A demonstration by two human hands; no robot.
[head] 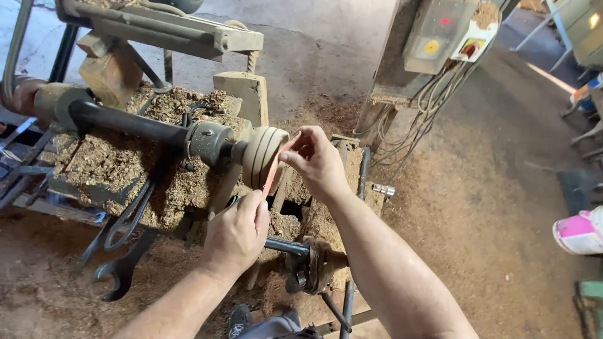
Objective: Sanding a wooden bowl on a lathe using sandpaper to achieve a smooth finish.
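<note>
A round, pale wooden disc (264, 156) with turned grooves is sitting on the end of a dark metal lathe spindle (129, 122), and it serves here as the landmark. A thin reddish strip of abrasive paper (274, 168) is lying against the disc's face, stretched from above the disc's right edge down to below it.

The right hand (317, 160) is hovering just right of the disc, its thumb and forefinger pinching the strip's upper end. The left hand (237, 233) is sitting below the disc, curled closed, its fingertips gripping the strip's lower end. Both forearms are reaching in from the bottom edge of the view.

Left of the disc, heaped tan sawdust (119, 166) is covering the lathe's worktop (69, 188). Below and left of the disc, a dark open-ended spanner (122, 270) is lying on the sawdust beside some looped black metal tongs (129, 216). Directly below the disc, past the left hand, a dark steel rod with a rusty knobbed fitting (308, 263) is jutting out. Above and right of the disc, a grey electrical control box (440, 31) with coloured buttons is hanging, with cables (427, 107) trailing beneath it. Far right of the disc, a pink and white container (581, 231) is resting on the dusty floor (477, 207).
</note>
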